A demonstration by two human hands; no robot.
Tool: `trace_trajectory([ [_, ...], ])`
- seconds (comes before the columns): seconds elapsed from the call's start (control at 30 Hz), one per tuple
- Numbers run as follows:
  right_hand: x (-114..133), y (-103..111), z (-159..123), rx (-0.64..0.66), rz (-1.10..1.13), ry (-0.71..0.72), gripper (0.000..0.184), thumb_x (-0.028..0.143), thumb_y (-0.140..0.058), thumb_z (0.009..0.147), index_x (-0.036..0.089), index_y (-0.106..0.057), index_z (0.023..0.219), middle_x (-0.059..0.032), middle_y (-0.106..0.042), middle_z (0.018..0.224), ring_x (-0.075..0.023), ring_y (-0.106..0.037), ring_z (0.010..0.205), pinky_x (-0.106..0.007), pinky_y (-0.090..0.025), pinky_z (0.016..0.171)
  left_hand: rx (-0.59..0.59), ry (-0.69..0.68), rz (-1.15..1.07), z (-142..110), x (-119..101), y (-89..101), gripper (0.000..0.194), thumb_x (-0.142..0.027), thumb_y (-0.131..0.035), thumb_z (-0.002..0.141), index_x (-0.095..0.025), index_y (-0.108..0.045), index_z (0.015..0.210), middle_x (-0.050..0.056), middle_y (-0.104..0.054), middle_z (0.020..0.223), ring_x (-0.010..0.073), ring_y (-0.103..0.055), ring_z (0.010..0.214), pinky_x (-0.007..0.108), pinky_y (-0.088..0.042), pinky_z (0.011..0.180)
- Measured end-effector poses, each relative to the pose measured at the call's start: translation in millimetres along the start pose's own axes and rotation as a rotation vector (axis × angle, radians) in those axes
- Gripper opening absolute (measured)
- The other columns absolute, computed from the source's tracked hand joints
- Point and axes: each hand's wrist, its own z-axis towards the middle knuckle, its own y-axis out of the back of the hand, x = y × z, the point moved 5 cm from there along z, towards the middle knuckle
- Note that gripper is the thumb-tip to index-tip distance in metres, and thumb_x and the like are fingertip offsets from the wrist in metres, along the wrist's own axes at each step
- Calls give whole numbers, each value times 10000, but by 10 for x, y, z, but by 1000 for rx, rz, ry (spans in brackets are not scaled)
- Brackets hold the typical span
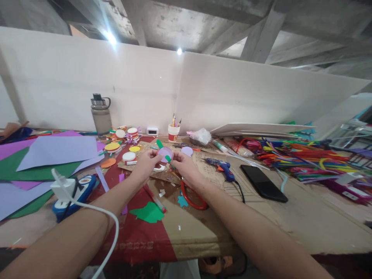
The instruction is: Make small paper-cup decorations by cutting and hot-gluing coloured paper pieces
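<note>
Between my two hands is a small round craft piece [165,154] with a light purple face and a darker rim. A green strip sticks out at its upper left, and another bit of green shows at its lower right. My left hand [146,164] pinches its left edge. The fingers of my right hand [183,166] are closed at its right lower edge, by the green bit. Right behind my right hand lies a loose purple disc [186,151]. To the left of my left hand stands a white-topped round box [129,157]. Red-handled scissors [195,201] lie under my right forearm.
A blue glue gun [225,170] and a black phone [260,182] lie to the right, before a pile of coloured pipe cleaners [302,153]. Coloured paper sheets [61,153], a power strip [74,195] and a bottle [101,116] are left. A white cable [112,221] crosses my left forearm.
</note>
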Motion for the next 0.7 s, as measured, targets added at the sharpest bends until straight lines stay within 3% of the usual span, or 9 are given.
trace_trajectory([
  [0.23,53,-20,-46,11,-113,41,175,187,-564,664,180,-578,838,39,-581,675,-91,-504,544,-243,-432,563,52,-66,116,-12,-19,-17,234,-313,-674,654,-160,-616,821,11,-651,752,148,-609,674,245,-471,570],
  [0.4,61,-37,-65,19,-140,58,174,170,-564,671,181,-581,844,11,-615,766,-106,-519,623,-245,-449,593,34,-79,209,-3,-48,-13,229,-300,-681,641,-148,-621,801,11,-641,693,134,-580,609,239,-442,545],
  [0.53,70,-56,-77,31,-103,56,184,249,-577,707,192,-577,882,-8,-618,834,-132,-545,712,-258,-476,612,15,-106,213,4,-73,3,225,-308,-684,639,-153,-607,782,-1,-629,662,126,-562,584,235,-428,531],
  [0.7,46,-7,-43,-12,-171,87,176,310,-562,739,185,-607,855,-10,-621,769,-132,-523,659,-253,-434,591,53,-90,243,2,-52,-3,238,-314,-680,643,-154,-600,801,3,-635,665,139,-579,606,241,-432,548],
])
